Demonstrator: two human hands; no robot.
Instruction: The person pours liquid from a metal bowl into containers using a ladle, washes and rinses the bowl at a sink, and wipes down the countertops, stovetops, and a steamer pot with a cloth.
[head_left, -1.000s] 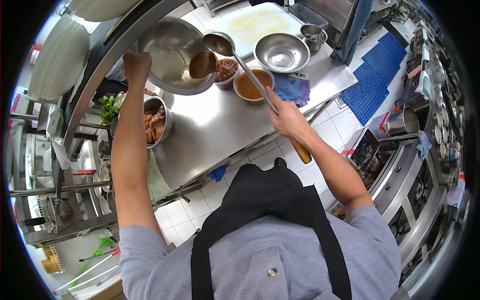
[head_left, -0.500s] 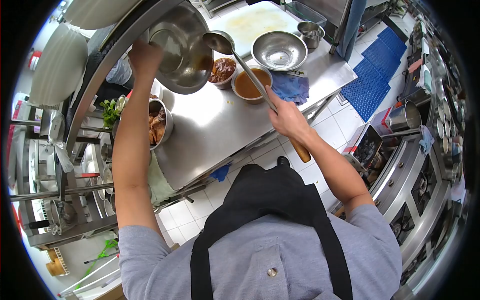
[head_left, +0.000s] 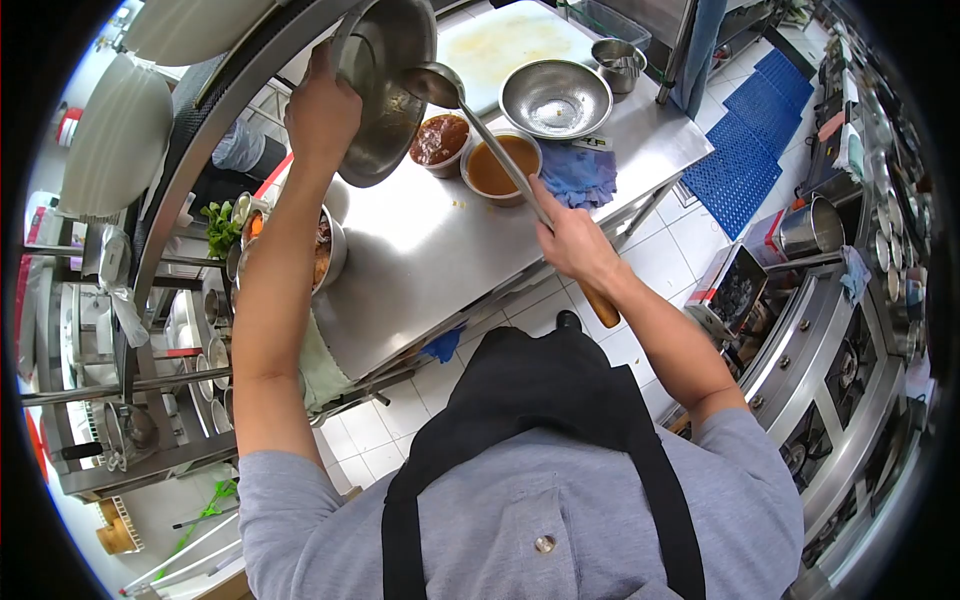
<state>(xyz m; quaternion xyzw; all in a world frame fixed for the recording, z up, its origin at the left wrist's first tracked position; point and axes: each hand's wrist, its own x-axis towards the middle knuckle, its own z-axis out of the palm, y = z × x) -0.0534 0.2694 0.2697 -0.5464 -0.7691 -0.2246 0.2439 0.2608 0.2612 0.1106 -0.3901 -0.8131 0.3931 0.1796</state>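
Holds a steel bowl (head_left: 385, 125), steeply tilted above the table (head_left: 405, 255), by its rim in the left hand (head_left: 322, 115), and a ladle (head_left: 497, 152) in the right hand (head_left: 578, 242), with both sets of fingers closed. Slants, along the ladle's long axis, from a wooden handle (head_left: 601, 306) below the right hand up and leftward over a tub of orange sauce (head_left: 487, 172) to the cup (head_left: 433, 84), overlapping the bowl's right rim in view. Note, rightward of the left hand and nearer to it than to the right, a tub of red-brown sauce (head_left: 438, 139). Cannot tell cup and bowl as touching or apart, nor make out contents in either. Lose sight of some left fingers behind the bowl, and of part of a pot of food (head_left: 337, 252) behind the left forearm (head_left: 285, 290).
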